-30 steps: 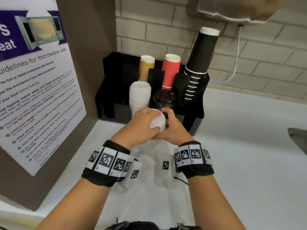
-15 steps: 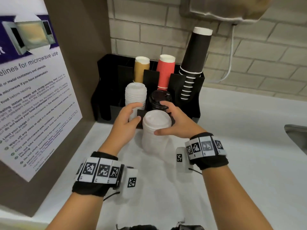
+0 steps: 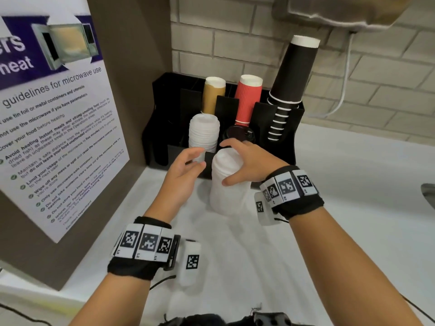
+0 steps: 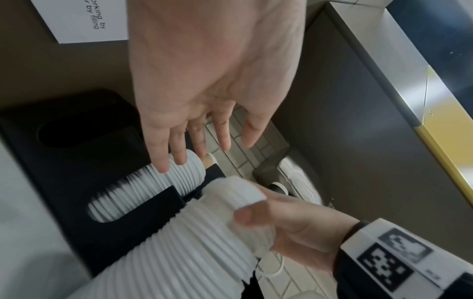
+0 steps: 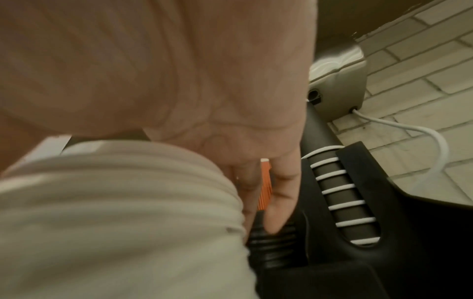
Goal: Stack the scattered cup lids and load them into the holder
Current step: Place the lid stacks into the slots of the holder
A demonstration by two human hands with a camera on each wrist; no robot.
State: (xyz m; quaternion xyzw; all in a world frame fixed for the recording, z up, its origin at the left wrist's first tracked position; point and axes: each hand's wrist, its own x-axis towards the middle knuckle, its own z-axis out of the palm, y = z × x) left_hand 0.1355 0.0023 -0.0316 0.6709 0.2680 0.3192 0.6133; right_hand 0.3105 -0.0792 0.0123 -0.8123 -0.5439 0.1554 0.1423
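Note:
A tall stack of white cup lids (image 3: 226,191) stands on the white counter just in front of the black holder (image 3: 286,147). My right hand (image 3: 223,163) grips the stack near its top, thumb on the near side and fingers round the far side. In the right wrist view the stack (image 5: 115,202) fills the lower left under my palm. My left hand (image 3: 200,157) hovers open to the left of the stack, holding nothing. In the left wrist view its straight fingers (image 4: 176,149) are over the white lids (image 4: 153,188) in the holder's front slot.
The holder also has black lids (image 3: 237,135), a tan cup stack (image 3: 213,95), a red cup stack (image 3: 249,100) and tall black cups (image 3: 294,74). A brown panel with a microwave notice (image 3: 54,118) walls the left. A brick wall lies behind.
A second ago both hands clasped the top of the lid stack. My left hand has let go and opened to the left, while the right hand keeps hold.

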